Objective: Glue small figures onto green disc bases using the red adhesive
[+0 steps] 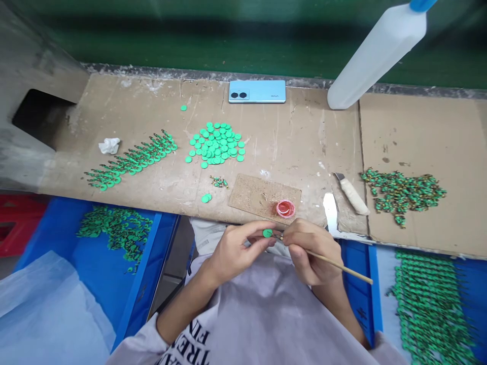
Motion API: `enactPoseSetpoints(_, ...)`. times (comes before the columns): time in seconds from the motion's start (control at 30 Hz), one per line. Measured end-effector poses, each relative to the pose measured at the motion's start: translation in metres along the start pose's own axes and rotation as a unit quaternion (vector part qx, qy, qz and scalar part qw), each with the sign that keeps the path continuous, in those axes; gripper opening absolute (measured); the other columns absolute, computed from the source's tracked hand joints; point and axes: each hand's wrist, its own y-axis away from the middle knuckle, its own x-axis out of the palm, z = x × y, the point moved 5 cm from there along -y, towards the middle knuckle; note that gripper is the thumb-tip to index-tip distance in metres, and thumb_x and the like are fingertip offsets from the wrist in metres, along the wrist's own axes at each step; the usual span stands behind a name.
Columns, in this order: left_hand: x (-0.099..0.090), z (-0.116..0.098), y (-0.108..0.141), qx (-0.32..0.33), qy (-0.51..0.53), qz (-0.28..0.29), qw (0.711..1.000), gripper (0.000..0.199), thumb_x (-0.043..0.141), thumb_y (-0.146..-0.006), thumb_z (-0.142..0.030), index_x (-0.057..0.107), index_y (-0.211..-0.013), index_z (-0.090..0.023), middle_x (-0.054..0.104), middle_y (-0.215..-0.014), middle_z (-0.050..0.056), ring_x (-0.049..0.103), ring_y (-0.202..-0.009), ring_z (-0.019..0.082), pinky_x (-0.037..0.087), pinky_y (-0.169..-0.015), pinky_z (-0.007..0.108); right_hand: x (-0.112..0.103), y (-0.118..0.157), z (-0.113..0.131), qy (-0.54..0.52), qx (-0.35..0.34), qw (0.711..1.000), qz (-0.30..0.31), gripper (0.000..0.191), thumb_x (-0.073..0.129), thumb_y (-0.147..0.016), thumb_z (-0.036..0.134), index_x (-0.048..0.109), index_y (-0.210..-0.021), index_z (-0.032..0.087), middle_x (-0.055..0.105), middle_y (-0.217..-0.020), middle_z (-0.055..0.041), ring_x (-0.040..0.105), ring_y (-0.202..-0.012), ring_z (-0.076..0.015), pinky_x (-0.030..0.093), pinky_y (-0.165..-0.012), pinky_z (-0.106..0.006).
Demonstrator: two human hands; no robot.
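Head view
Near edge: the left hand and right hand meet just off the front edge of the cardboard-covered surface, above the person's lap.
Open room: a bare stretch of cardboard lies between the heap of green discs and the white bottle; blue bins flank the lap on both sides.
Left hand: palm turned inward, fingers pinched on a single green disc held at their tips.
Right hand: curled, fingers closed around a thin wooden stick, whose front end meets the disc while its tail points out to the right.
Close by: a small pink cup sits on a brown board just beyond the hands.
Surface, left: a row of finished green pieces lies slantwise, with a crumpled white scrap beside it.
Surface, right: a knife with a wrapped handle lies near a pile of green-and-gold parts.
Far edge: a light-blue phone lies flat against the back edge, before a green wall.
Bins: each holds more green pieces; the left one also holds clear plastic sheeting.
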Motion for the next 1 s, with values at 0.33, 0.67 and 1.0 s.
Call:
enactPoseSetpoints(0.33, 0.000, 0.001, 0.006, 0.148, -0.228, -0.008, 0.962, 0.023, 0.061, -0.103, -0.019, 0.073, -0.123, -0.018, 0.086, -0.102, 0.007, 0.084, -0.080, 0.019, 0.068, -0.072, 0.024, 0.007, -0.003, 0.008, 0.120, -0.020, 0.989, 0.089, 0.013, 0.063, -0.105, 0.015, 0.064, -0.093, 0.018, 0.062, -0.068, -0.0006, 0.055, -0.057, -0.0150, 0.043, -0.054, -0.029)
enactPoseSetpoints(0.67, 0.001, 0.007, 0.002, -0.037, 0.012, 0.018, 0.999, 0.021, 0.069, -0.097, -0.024, 0.075, -0.116, -0.018, 0.087, -0.102, 0.006, 0.083, -0.072, 0.018, 0.068, -0.068, 0.022, -0.008, 0.001, 0.010, 0.026, 0.016, 1.000, 0.008, 0.014, 0.053, -0.108, 0.019, 0.066, -0.107, 0.018, 0.069, -0.075, -0.0042, 0.064, -0.062, -0.0179, 0.053, -0.056, -0.029)
enactPoseSetpoints(1.0, 0.000, 0.006, 0.000, -0.027, -0.005, 0.017, 0.999, 0.023, 0.071, -0.096, -0.028, 0.077, -0.116, -0.018, 0.087, -0.099, 0.007, 0.085, -0.084, 0.021, 0.066, -0.067, 0.021, -0.003, 0.002, 0.007, 0.021, 0.035, 0.999, 0.035, 0.014, 0.051, -0.106, 0.016, 0.064, -0.101, 0.019, 0.065, -0.071, -0.0026, 0.061, -0.060, -0.0158, 0.051, -0.056, -0.027)
